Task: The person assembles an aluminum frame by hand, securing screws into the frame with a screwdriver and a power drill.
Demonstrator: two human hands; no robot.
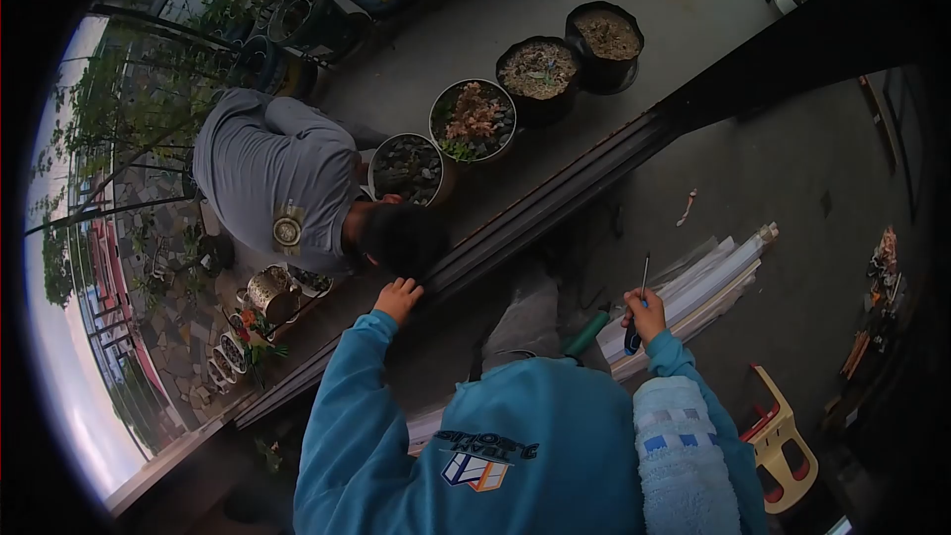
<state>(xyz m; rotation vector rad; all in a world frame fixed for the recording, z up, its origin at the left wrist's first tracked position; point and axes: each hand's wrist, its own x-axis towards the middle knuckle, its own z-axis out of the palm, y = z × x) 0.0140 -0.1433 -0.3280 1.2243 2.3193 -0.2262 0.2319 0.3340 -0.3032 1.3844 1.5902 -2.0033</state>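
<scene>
My left hand (pixel 398 299) has its fingers bent over the edge of a long dark metal rail (pixel 555 193), which crosses the view diagonally. My right hand (pixel 646 317) is closed around a screwdriver (pixel 632 340) with a dark blue handle, its thin shaft pointing up and away from the rail. Just left of that hand, a green cylindrical object (pixel 586 333) lies close to my lap. A light blue towel (pixel 684 456) hangs along my right sleeve. Beyond the rail, another person (pixel 282 173) in a grey shirt bends with their head close to it; their hands are hidden.
Potted plants (pixel 474 119) and soil-filled pots (pixel 604 40) line the far side of the rail. Long pale strips (pixel 708 282) in plastic lie on the floor to the right. A yellow plastic chair (pixel 788 441) lies at lower right, near scattered debris (pixel 882 277).
</scene>
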